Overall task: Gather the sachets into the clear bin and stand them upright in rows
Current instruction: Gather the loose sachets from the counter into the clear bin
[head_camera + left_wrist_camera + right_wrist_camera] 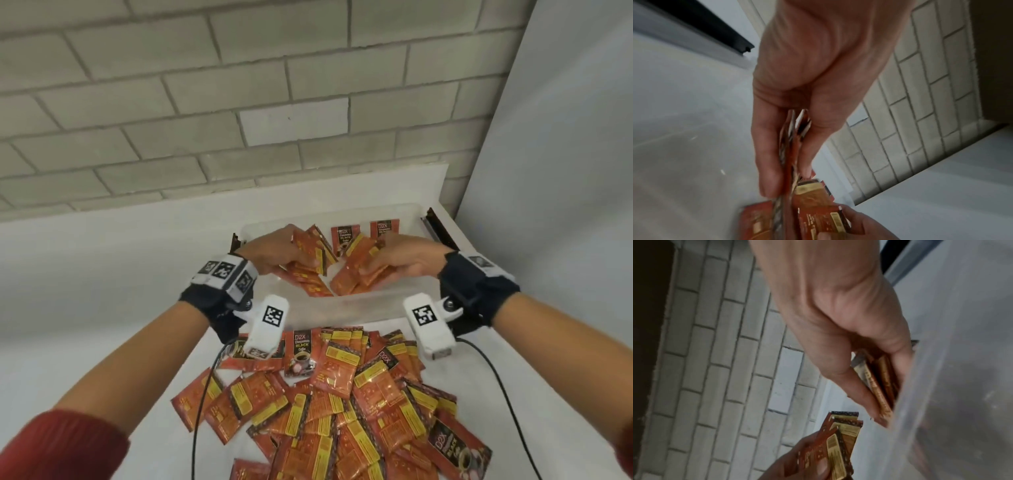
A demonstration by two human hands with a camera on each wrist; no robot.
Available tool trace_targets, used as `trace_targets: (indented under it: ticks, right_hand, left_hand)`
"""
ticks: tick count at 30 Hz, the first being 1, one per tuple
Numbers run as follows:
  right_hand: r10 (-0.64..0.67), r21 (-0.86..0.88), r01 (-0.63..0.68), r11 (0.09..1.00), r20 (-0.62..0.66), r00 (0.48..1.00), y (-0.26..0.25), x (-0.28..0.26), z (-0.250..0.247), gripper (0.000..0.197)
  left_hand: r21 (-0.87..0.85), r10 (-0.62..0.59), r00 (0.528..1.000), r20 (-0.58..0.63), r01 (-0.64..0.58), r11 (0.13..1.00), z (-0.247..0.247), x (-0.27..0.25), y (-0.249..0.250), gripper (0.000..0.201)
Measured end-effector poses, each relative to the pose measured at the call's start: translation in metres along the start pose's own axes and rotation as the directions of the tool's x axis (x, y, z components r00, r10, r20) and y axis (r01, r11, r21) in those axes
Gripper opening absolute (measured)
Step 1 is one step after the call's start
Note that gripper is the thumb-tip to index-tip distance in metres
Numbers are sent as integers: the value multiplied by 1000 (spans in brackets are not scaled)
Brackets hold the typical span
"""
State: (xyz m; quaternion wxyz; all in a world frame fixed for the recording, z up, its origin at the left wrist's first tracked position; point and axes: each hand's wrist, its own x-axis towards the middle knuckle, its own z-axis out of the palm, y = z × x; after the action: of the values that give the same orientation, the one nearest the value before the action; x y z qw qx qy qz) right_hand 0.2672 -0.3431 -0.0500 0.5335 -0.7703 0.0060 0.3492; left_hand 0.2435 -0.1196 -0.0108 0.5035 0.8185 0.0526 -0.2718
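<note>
Sachets (310, 255) gripped, both hands (274, 250) over bin (363, 301)

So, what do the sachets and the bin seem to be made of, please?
The sachets look like thin glossy foil or plastic film: printed orange and yellow faces catch the light, and they bend in the left hand and right hand. The bin looks like clear, slightly frosted plastic: sachets show hazily through its wall. The exact film type cannot be told.
</note>
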Motion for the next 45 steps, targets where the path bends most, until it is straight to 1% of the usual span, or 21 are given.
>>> trace_targets:
  ticks: [1,4,5,8,10,12,14,16,18,20,23,27,29,31,32,34,36,38,40,42,45]
  right_hand:
    - [16,-38,-16,999,-19,1000,4,4,1,37]
    - [23,-189,-44,981,-115,993,14,14,1,72]
    - [14,-260,-47,964,-128,992,15,15,0,78]
    - [-38,-417,-24,908,-139,990,14,10,-3,74]
    - [-93,-443,11,896,-163,982,9,-4,-2,60]
    - [-180,-459,75,885,-188,965,1,-27,2,39]
    - [-257,-445,150,883,-189,948,-5,-53,7,22]
    - [-273,-410,197,890,-135,953,-6,-80,16,14]
    - [-262,-442,213,871,-51,964,1,-99,30,10]
    - [-246,-529,219,820,20,969,15,-107,48,10]
    - [-223,-665,210,717,66,972,37,-99,81,23]
    - [-219,-831,166,531,54,974,54,-75,113,65]
    - [-277,-874,169,455,42,960,59,-65,120,70]
    - [-288,-848,179,499,33,957,62,-60,119,67]
    - [-281,-804,191,563,31,959,60,-60,116,64]
    - [-294,-683,254,685,60,954,53,-69,103,44]
    - [-257,-667,254,701,95,962,47,-84,87,20]
    - [-111,-748,137,649,85,990,51,-97,78,10]
    - [1,-835,19,550,23,1000,64,-104,79,41]
    - [10,-864,-42,503,-42,999,76,-107,88,57]
    - [-54,-850,-58,524,-102,993,82,-106,92,59]
  left_hand:
    - [6,-15,1000,24,14,1000,1,5,-2,46]
    - [32,-50,994,97,47,998,2,14,-10,72]
    - [40,-56,992,113,52,998,2,14,-12,79]
    - [74,-77,990,116,69,995,-1,11,-14,89]
    - [139,-78,995,65,68,988,-5,4,-14,93]
    - [248,-18,1000,-15,21,969,-10,-7,-14,84]
    - [317,99,989,-112,-59,947,-14,-24,-11,59]
    - [351,200,960,-194,-122,928,-18,-46,-10,39]
    - [382,227,950,-216,-131,915,-19,-73,-15,24]
    - [407,181,967,-178,-95,908,-14,-96,-29,12]
    - [563,76,989,-130,10,826,-1,-106,-67,9]
    - [667,-16,963,-270,199,718,15,-90,-115,29]
    - [655,-45,945,-324,258,710,19,-83,-128,41]
    - [627,-69,936,-346,285,725,20,-79,-137,49]
    - [606,-73,929,-363,295,738,20,-78,-139,52]
    - [568,-68,915,-397,303,765,14,-76,-143,61]
    - [529,-75,909,-409,303,793,7,-79,-143,57]
    - [439,-86,912,-402,274,856,-4,-87,-141,31]
    - [306,-120,925,-360,239,921,-16,-102,-140,25]
    - [232,-146,958,-247,205,951,-19,-119,-137,31]
    - [365,-133,987,-86,156,918,0,-134,-137,21]
